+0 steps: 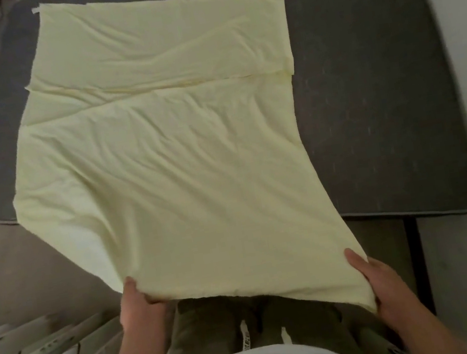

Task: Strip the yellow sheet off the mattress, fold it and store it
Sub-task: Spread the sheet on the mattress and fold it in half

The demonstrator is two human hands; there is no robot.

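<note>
The left hand (137,302) pinches one near corner of the sheet (162,157); the right hand (378,285) grips the other. The near end is lifted off the mattress (381,92); the far part lies there, already doubled. Risk: uneven pull would skew the fold. A loose pinch could drop a corner. The layers beneath could drag out of line.

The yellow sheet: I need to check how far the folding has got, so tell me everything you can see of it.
The yellow sheet is pale, soft, creased cloth, already doubled over, with a layer edge running across its far part. It lies on the left and middle of the grey mattress. Its near end is lifted off the mattress edge, pinched at the corners by the left hand and right hand.
</note>
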